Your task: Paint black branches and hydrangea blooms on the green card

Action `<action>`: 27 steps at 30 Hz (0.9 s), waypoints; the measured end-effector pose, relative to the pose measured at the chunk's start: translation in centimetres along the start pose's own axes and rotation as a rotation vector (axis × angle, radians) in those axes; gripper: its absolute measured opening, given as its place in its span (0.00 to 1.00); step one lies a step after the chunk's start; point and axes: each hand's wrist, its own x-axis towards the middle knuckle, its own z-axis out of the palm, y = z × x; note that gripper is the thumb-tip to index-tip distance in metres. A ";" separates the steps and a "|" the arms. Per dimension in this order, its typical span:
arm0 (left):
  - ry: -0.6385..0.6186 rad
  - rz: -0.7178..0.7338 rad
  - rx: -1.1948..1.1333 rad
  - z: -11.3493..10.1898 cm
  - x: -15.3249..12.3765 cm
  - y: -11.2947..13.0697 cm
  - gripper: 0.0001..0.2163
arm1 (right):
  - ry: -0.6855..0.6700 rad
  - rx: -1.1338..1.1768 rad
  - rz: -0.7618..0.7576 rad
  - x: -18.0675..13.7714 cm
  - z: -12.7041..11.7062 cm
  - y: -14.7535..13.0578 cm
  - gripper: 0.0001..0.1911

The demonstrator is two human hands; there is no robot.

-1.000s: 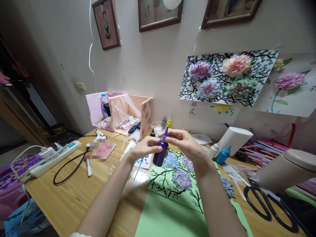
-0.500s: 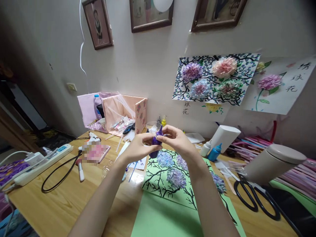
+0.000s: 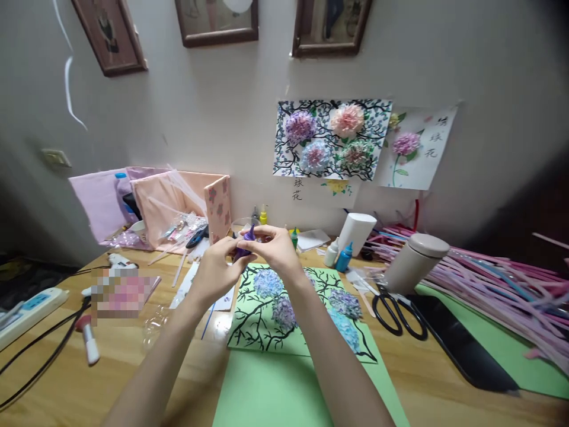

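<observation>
A small purple bottle (image 3: 244, 246) with a pointed nozzle is held up above the far end of the table. My left hand (image 3: 216, 270) is wrapped round its body, which is mostly hidden. My right hand (image 3: 272, 246) pinches the nozzle from the right. Just below both hands lies a green sheet painted with black branches and blue-purple flower clusters (image 3: 288, 308), resting on a plain green paper (image 3: 284, 391).
Black scissors (image 3: 395, 311), a beige cylinder (image 3: 411, 261), white and blue bottles (image 3: 338, 255) and a heap of pink strips (image 3: 489, 279) lie to the right. A pink box (image 3: 186, 204), power strip (image 3: 26, 308) and cable sit on the left. Flower pictures hang on the wall.
The view has swung right, so everything has shifted left in the picture. Both hands have carried the purple bottle farther out and lower, towards the far end of the table.
</observation>
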 end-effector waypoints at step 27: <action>-0.101 0.066 -0.089 -1.5 -0.4 2.5 0.18 | 0.307 -0.428 -0.213 -3.4 -7.5 -6.1 0.15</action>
